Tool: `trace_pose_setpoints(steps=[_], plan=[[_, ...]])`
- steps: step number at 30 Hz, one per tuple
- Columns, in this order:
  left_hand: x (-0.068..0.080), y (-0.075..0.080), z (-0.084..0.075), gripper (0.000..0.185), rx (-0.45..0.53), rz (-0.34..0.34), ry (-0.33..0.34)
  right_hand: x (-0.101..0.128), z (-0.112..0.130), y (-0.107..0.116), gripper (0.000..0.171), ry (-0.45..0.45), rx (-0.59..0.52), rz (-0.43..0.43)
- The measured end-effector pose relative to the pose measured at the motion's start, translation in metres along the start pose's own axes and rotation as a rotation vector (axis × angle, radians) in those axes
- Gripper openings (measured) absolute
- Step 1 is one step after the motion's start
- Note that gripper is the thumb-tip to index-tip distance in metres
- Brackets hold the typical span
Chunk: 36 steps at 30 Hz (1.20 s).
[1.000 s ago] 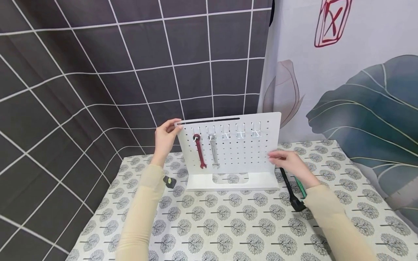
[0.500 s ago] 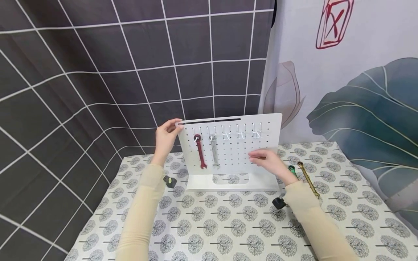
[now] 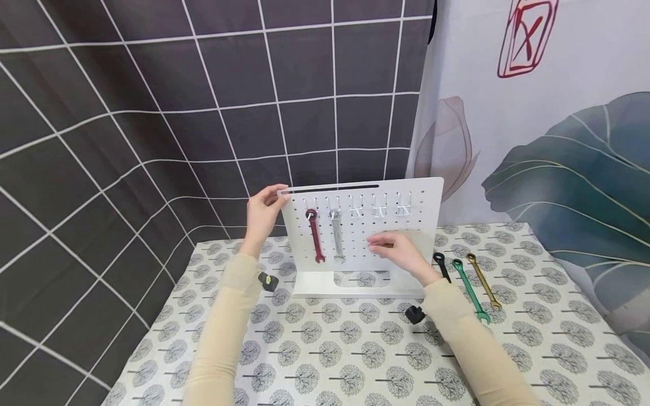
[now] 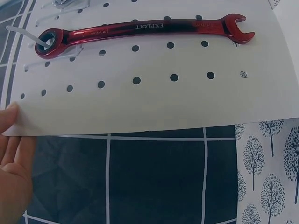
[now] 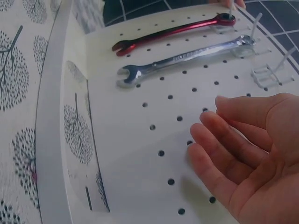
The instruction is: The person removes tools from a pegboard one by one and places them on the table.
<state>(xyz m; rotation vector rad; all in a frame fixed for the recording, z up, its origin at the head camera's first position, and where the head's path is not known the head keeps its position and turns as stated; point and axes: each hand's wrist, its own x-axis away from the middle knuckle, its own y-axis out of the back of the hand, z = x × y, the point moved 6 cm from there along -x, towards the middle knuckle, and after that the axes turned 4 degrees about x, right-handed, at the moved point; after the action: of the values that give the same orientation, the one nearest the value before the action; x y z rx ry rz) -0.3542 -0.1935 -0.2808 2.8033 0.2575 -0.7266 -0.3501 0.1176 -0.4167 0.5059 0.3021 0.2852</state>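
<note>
right hand [image 3: 401,255]: fingers [image 5: 219,149] relaxed, slightly apart, empty, hovering just before white perforated metal pegboard [image 3: 416,248] | left hand [image 3: 261,217]: fingers pinch its top-left corner; grip firmly to steady it | beyond the fingers: red wrench [image 3: 315,237], silver wrench [image 3: 337,235] hang on hooks

Looks like a makeshift tool-sorting setup in someone's room rather than a real workshop. A small white pegboard [image 3: 378,237] with hooks stands on a bench [image 3: 355,349] under a tree-print cloth, wrenches hang on it, and printed fabric backdrops, a dark grid curtain [image 3: 152,113] and a leaf one [image 3: 558,158], stand in for walls.
</note>
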Motion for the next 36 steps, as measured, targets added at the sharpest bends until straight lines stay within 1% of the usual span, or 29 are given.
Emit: trace_pose_setpoints(steps=[4, 7, 11, 13, 18, 25, 33, 36], plan=[[0.000, -0.002, -0.001, 0.027, -0.007, 0.006, 0.004, -0.005, 0.001, -0.007, 0.036, -0.007, 0.005, 0.001], [-0.006, -0.003, 0.010, 0.028, -0.003, 0.003, 0.008, -0.010, 0.004, -0.011, 0.035, -0.002, 0.016, 0.001], [-0.015, -0.004, 0.029, 0.028, 0.015, -0.003, 0.003, -0.015, 0.010, -0.016, 0.035, 0.023, 0.013, -0.007], [-0.017, -0.004, 0.033, 0.029, 0.023, -0.004, -0.004, -0.017, 0.014, -0.019, 0.035, 0.032, 0.002, -0.006], [-0.018, -0.004, 0.036, 0.028, 0.036, -0.003, -0.026, -0.023, 0.022, -0.026, 0.034, 0.045, -0.014, -0.005], [-0.015, -0.005, 0.037, 0.026, 0.035, -0.004, -0.029, -0.030, 0.033, -0.036, 0.034, 0.105, 0.001, -0.014], [-0.014, -0.001, 0.038, 0.026, 0.038, -0.008, -0.024, -0.038, 0.042, -0.045, 0.033, 0.102, 0.043, -0.023], [-0.014, 0.001, 0.039, 0.027, 0.038, -0.012, -0.014, -0.042, 0.046, -0.048, 0.033, 0.097, 0.037, -0.031]])
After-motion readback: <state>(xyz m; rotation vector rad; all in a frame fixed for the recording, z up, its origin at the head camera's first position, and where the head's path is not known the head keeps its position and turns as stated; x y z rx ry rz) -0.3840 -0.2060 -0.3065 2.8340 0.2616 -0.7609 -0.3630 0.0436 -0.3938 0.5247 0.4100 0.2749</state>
